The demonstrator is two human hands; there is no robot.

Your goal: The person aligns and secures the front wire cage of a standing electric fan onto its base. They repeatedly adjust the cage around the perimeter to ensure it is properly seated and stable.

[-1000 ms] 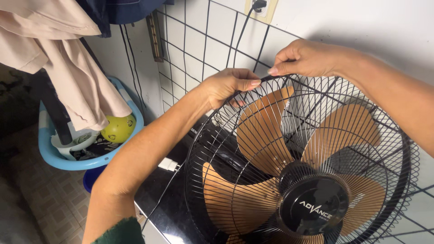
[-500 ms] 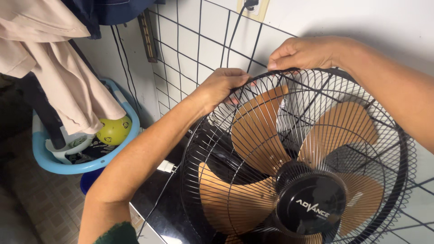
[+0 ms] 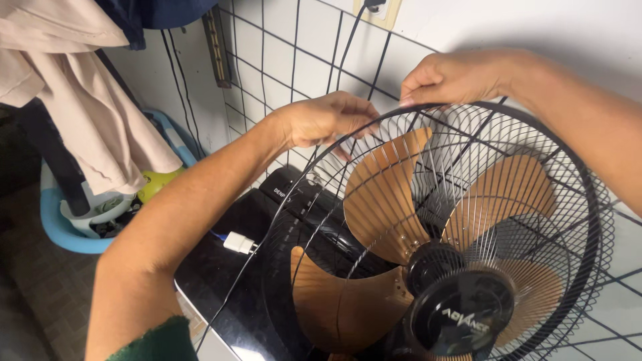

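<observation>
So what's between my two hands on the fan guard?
In the head view, only a short arc of the black fan guard rim spans left hand and right hand.

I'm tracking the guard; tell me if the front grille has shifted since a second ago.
Yes. The front grille has tipped outward at its top rim, away from the tan blades, opening a gap; both hands grip it.

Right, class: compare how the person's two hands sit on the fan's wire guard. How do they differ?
The left hand grips the guard's rim lower down, on its left side; the right hand pinches the rim at the very top. The left hand's fingers curl over the wires, while the right hand's fingertips bunch together. The left forearm comes up from below, the right from the side. Both are bare and touch the black rim.
</observation>
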